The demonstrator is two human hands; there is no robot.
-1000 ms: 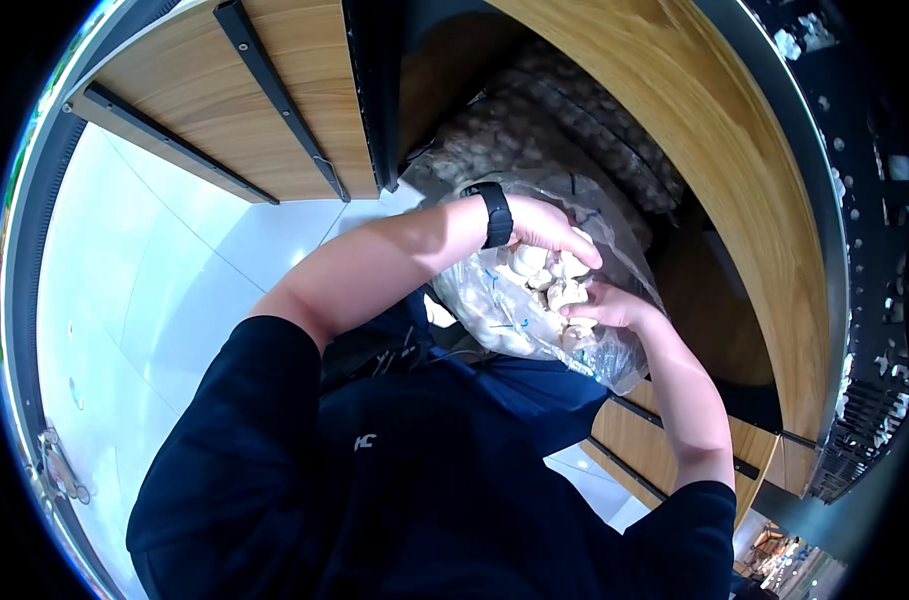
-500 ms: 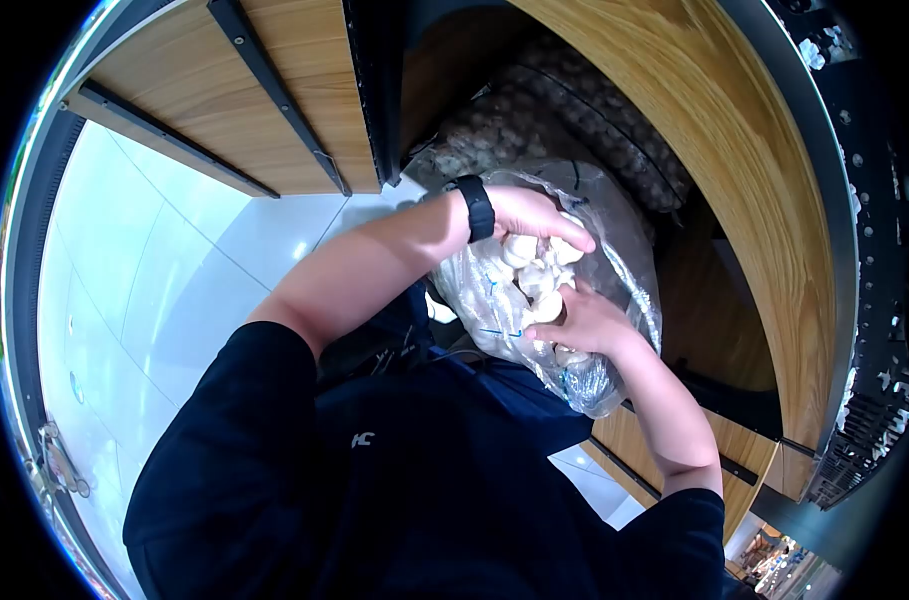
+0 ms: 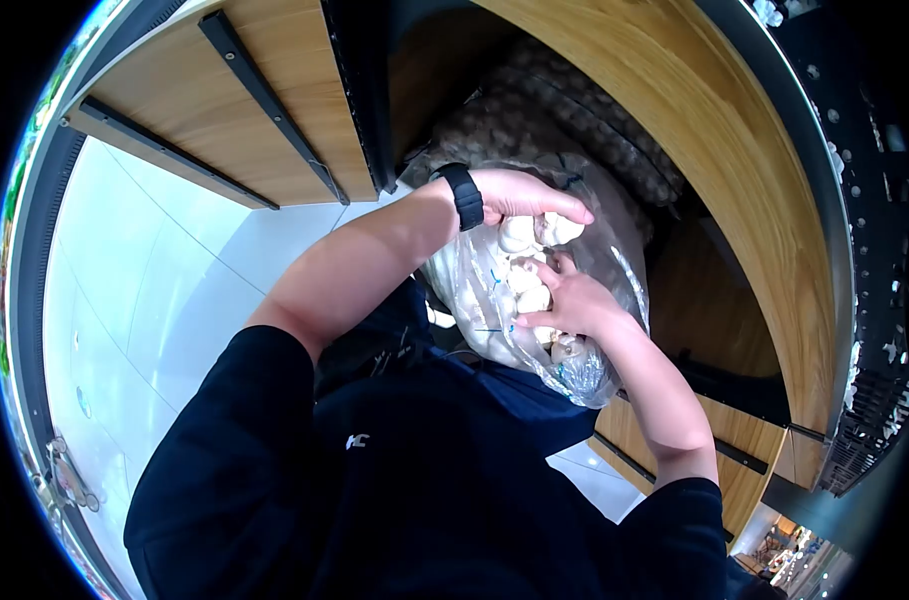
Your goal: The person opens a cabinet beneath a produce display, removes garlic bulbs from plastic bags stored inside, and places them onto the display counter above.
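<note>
A clear plastic bag (image 3: 474,300) holds several white garlic bulbs (image 3: 526,276) in its open mouth. My left hand (image 3: 529,194), with a black watch at the wrist, is curled over the upper side of the bag mouth. Two garlic bulbs (image 3: 557,229) show beneath its palm and fingers, gripped against it. Lower down, my right hand (image 3: 580,303) reaches in from the right, thumb and fingers on either side of a garlic bulb. Part of its grip is hidden among the bulbs.
Behind the bag, filled mesh sacks (image 3: 574,110) lie inside a dark cabinet with a curved wooden edge (image 3: 744,130). A wooden panel with black metal strips (image 3: 264,100) stands at upper left. Pale floor tiles (image 3: 154,260) spread out at left.
My left hand has risen slightly with garlic bulbs under it. My right hand has shifted up and left over the bulbs, its fingers reaching further across them.
</note>
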